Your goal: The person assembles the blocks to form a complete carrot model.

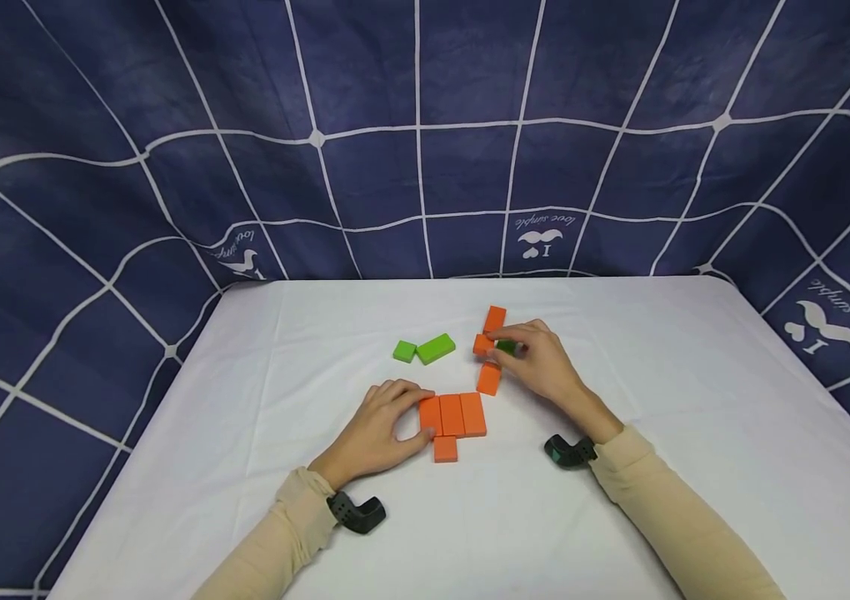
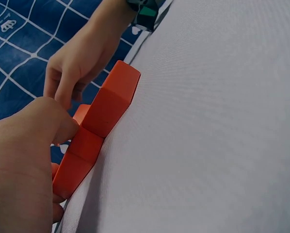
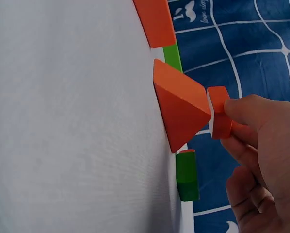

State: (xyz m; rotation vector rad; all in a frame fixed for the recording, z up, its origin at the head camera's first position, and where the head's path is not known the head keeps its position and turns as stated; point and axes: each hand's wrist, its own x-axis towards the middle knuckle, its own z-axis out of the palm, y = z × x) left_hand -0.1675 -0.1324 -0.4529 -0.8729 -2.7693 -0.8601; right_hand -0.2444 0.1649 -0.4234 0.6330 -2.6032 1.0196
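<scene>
Between the thumb and fingertips of my right hand [image 1: 541,365] is a small orange block [image 1: 481,344]. The right wrist view shows that pinched block [image 3: 220,126] beyond a larger orange block [image 3: 179,104] on the cloth. An orange block [image 1: 488,379] lies below this hand, another orange block [image 1: 495,318] above it, and a dark green block [image 1: 506,346] is partly hidden by its fingers. My left hand [image 1: 376,423] pinches the leftmost orange block [image 1: 430,416] of a side-by-side row, thumb at its near end and forefinger at its far end. A small orange square block [image 1: 445,450] adjoins the row's near edge.
Two light green blocks lie beyond the row: a small green block [image 1: 405,351] and a longer green block [image 1: 436,348]. A white cloth [image 1: 245,375] covers the table. Behind hangs a navy curtain [image 1: 365,183] with white lines.
</scene>
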